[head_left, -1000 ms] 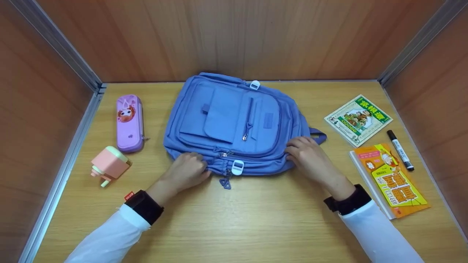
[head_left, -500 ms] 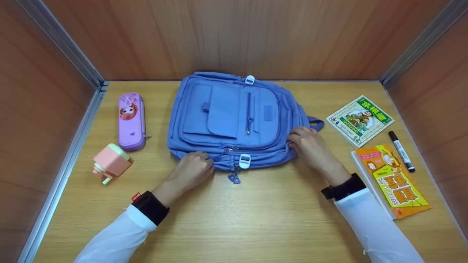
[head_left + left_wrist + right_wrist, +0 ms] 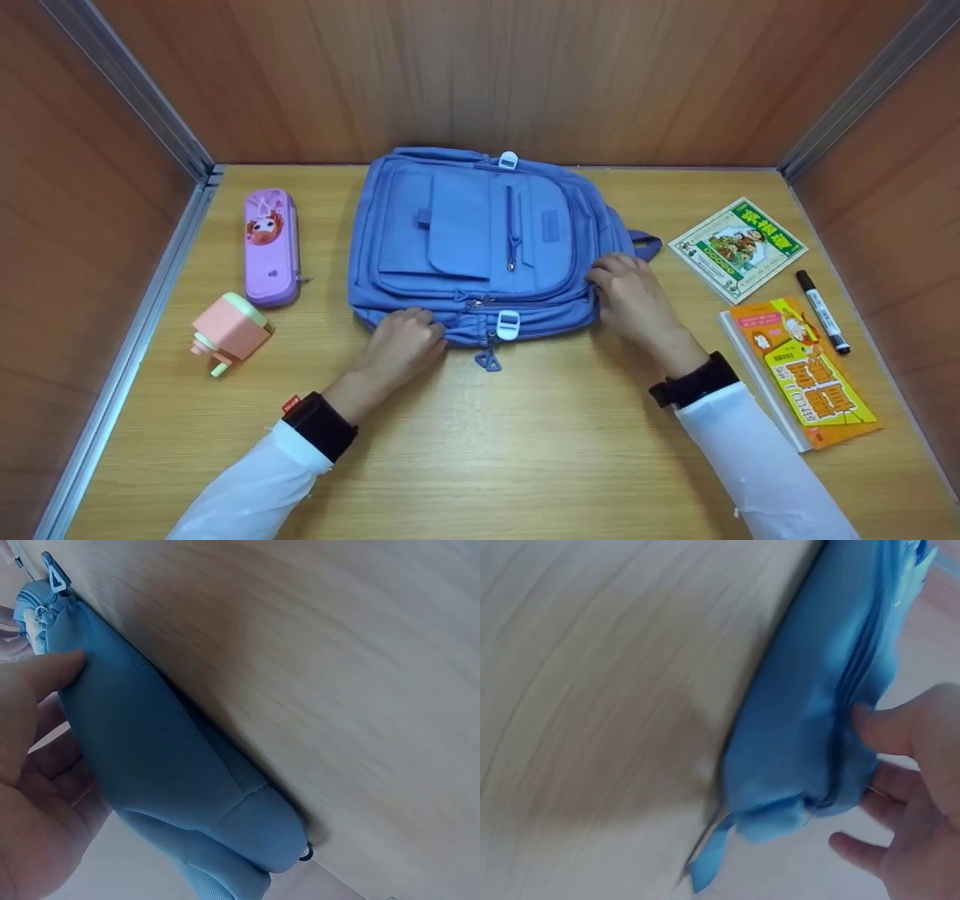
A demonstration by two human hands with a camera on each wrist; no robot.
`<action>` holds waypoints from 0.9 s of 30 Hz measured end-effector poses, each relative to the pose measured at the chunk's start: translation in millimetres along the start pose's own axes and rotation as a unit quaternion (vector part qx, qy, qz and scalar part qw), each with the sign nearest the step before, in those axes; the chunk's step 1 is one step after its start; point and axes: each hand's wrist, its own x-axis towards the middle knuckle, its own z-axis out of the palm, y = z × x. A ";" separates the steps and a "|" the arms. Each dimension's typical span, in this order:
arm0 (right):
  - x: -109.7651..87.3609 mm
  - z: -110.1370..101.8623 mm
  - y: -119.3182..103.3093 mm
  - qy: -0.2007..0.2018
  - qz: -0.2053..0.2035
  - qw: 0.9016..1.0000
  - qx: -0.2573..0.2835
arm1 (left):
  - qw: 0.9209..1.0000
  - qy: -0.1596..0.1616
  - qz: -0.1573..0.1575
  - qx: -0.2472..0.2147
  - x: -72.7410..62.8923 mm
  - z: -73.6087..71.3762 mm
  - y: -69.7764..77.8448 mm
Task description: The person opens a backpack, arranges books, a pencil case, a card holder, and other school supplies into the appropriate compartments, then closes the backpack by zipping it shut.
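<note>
A blue backpack (image 3: pixel 461 225) lies on its back on the table, pocketed front up, its top and hanging loop pointing right. At its near side, my left hand (image 3: pixel 403 345) grips the fabric left of the white buckle (image 3: pixel 508 325). The left wrist view has that thumb (image 3: pixel 64 671) on the side wall, with the other fingers behind the edge. My right hand (image 3: pixel 636 304) pinches the near edge by the top corner. In the right wrist view its thumb presses beside the zipper (image 3: pixel 859 664), the fingers partly hidden behind the fabric.
To the left lie a purple pencil case (image 3: pixel 270 255) and a pink-and-green pencil sharpener (image 3: pixel 232 330). On the right are a green-and-white booklet (image 3: pixel 739 247), an orange book (image 3: pixel 802 367) and a black marker (image 3: pixel 823 311). Wood-grain panels (image 3: pixel 495 82) wall the table.
The backpack has turned slightly counterclockwise, its near side shifting right and away from me. Both hands have moved with it and keep hold of its near edge.
</note>
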 end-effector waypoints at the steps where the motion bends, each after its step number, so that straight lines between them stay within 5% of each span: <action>1: -0.6 0.0 -4.4 0.006 -0.003 1.000 -0.001 | 1.000 -0.001 -0.001 -0.001 0.4 -0.3 0.4; 9: -8.9 6.1 -58.4 0.050 -0.066 0.996 0.028 | 1.000 0.004 -0.010 -0.011 1.3 1.4 0.0; 18: -8.9 31.7 -116.7 -0.080 -0.125 0.984 0.096 | 1.000 0.000 -0.025 0.004 0.9 3.3 -1.6; 22: -3.4 43.6 -130.4 -0.131 -0.137 0.979 0.069 | 1.000 0.004 -0.025 0.018 0.6 4.5 -1.9; 27: 0.3 56.3 -138.2 -0.121 -0.149 0.981 -0.002 | 1.000 0.003 -0.022 0.016 1.1 4.2 -1.0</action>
